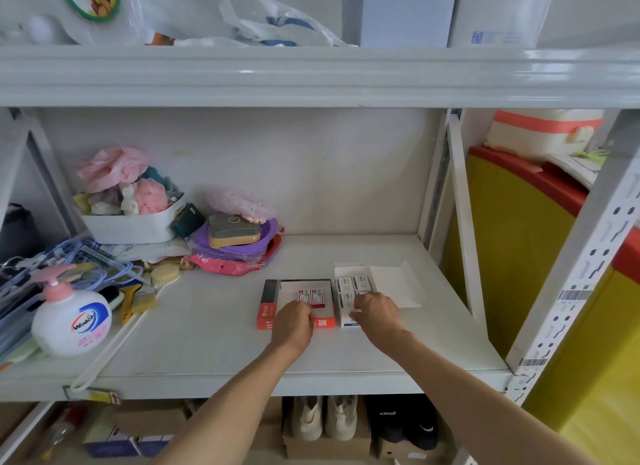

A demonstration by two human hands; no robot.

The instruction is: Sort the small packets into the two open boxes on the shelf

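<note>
Both arms reach forward and up from the bottom edge, over the front of the white shelf point(207, 329). The left hand point(293, 320) lies palm down on the near end of the red box point(266, 317), its fingers curled under; what they hold, if anything, is hidden, so I cannot tell their state. The right hand point(375, 314) is also palm down, on the near end of the white box point(346, 320). Its fingers are bent toward the left and seem to pinch the edge of a white packet point(346, 300), but the contact is hard to see.

The two boxes stand side by side near the middle of the shelf, almost touching, with their long axes running from front to back. The red box holds two red packets point(311, 296), upright side by side, labels facing up, at the middle of the box. The white box holds white packets with blue print, in two rows; the far ones point(355, 283) are clear, the near ones are partly covered by the right hand. The open flap point(394, 284) of the white box lies flat to the right.

The near ends of both boxes are mostly hidden by the hands. The print on the packets is too small to read
</note>
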